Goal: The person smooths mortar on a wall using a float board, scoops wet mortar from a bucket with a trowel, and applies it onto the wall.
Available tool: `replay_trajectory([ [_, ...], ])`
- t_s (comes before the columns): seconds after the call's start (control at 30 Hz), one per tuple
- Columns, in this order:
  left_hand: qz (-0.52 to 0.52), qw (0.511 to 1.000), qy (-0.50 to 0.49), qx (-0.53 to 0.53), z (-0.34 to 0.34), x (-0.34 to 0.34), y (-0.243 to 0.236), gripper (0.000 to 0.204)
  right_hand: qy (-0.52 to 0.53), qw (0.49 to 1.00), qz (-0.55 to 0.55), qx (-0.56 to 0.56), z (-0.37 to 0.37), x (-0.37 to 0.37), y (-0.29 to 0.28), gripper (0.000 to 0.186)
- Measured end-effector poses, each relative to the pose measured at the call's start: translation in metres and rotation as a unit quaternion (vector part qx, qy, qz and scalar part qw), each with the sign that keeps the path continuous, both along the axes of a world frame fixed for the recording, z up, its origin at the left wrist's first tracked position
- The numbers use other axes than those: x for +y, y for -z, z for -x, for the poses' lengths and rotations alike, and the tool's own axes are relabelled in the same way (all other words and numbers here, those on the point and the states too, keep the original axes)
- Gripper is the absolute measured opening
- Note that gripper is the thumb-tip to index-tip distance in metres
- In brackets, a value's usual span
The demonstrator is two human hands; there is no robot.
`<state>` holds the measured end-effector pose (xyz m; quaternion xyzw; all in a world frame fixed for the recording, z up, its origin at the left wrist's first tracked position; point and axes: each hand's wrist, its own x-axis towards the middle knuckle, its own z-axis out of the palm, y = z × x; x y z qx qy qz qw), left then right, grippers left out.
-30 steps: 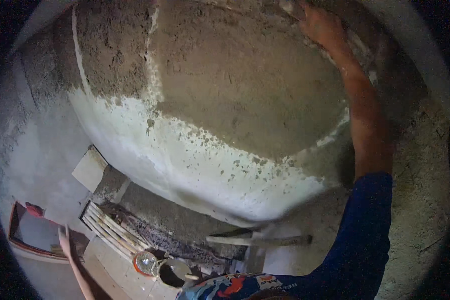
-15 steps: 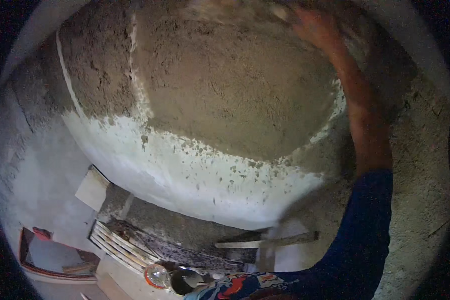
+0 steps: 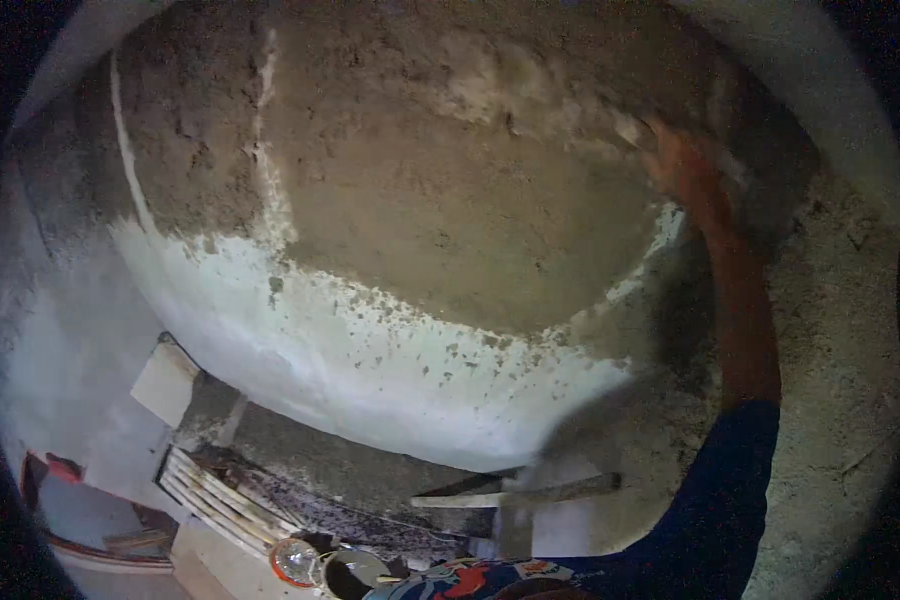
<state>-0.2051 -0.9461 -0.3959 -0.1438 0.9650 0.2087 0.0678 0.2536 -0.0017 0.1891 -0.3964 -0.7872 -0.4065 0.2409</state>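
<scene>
My right hand (image 3: pixel 686 168) is raised to the upper right of a wall, its fingers closed round a small pale-ended hand tool (image 3: pixel 631 130). Motion blur and dim light hide what kind of tool it is. Beside it, a lumpy band of wet mortar (image 3: pixel 515 95) runs leftward across the wall. Smoother grey-brown mortar (image 3: pixel 440 220) covers the area below that band. Under this lies a white strip of wall (image 3: pixel 370 370), spattered with mortar along its upper edge. My left hand is out of sight.
Low down are a bucket (image 3: pixel 355 572), a round orange-rimmed container (image 3: pixel 295 562) and several long pale strips (image 3: pixel 215 500). A narrow board (image 3: pixel 520 492) lies below the white strip. At far left stands a red-edged frame (image 3: pixel 100 555). Two whitish vertical lines mark the mortar at left.
My right hand has come down and slightly right along the wall with the tool. The lumpy mortar band shows more fully now, as the whole view has shifted a little.
</scene>
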Motion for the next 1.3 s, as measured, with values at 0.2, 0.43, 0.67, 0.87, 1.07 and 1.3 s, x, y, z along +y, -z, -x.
replay_trajectory([
  [0.2,-0.122,0.986,0.027,0.106,0.075,0.128,-0.079,0.066,-0.022,0.983,-0.171,-0.061,0.083,0.019,-0.105,0.060],
  [0.43,0.029,0.905,0.370,0.209,0.221,0.362,-0.139,0.047,-0.007,0.994,-0.057,-0.097,0.098,0.042,-0.119,0.060],
  [0.67,-0.012,0.963,0.240,0.118,0.118,0.144,-0.022,0.044,0.034,0.999,-0.028,-0.008,0.014,-0.005,-0.077,0.057],
  [0.87,0.009,0.995,0.099,-0.014,0.012,0.037,0.019,0.043,-0.055,0.977,-0.199,-0.049,-0.017,0.047,-0.070,0.054],
  [1.07,-0.076,0.988,0.133,0.031,0.075,0.067,0.021,0.042,-0.041,0.990,-0.132,-0.029,0.104,-0.002,-0.117,0.048],
  [1.3,0.015,0.924,0.350,0.156,0.127,0.327,-0.048,0.056,-0.097,0.994,-0.049,-0.021,0.134,-0.024,-0.107,0.041],
])
